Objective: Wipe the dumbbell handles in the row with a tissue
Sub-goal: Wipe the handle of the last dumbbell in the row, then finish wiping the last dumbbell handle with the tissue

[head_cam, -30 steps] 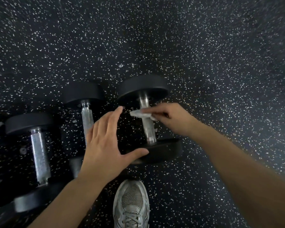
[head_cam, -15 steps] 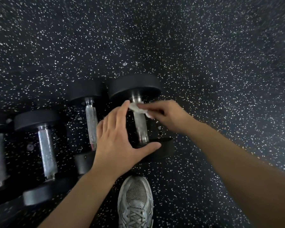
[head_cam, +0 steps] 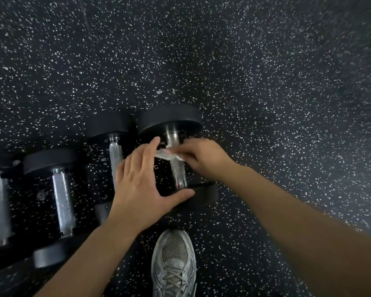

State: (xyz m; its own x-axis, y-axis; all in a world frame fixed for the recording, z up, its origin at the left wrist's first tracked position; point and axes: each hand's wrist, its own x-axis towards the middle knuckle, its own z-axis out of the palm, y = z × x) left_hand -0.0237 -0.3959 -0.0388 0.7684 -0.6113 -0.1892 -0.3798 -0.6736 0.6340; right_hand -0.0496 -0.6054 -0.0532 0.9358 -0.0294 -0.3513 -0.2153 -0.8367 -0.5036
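While the black rubber floor with white speckles [head_cam: 266, 82] carries the row, the rightmost black round-headed dumbbell [head_cam: 169, 123] lies at the row's right end. Compared with a second ago, the left hand [head_cam: 141, 185], spread wide, has come closer until its fingertips reach the small crumpled white tissue [head_cam: 166, 154], which the right hand [head_cam: 204, 157] pinches against the smooth steel handle [head_cam: 177, 168]. I judge wiping is only beginning; the knurled handles [head_cam: 63, 202] wait.

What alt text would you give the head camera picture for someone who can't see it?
Seen from above, a right hand presses a white tissue onto the metal handle of the rightmost dumbbell in a row on speckled black floor, while the open left hand rests against its near weight. A grey sneaker shows below.
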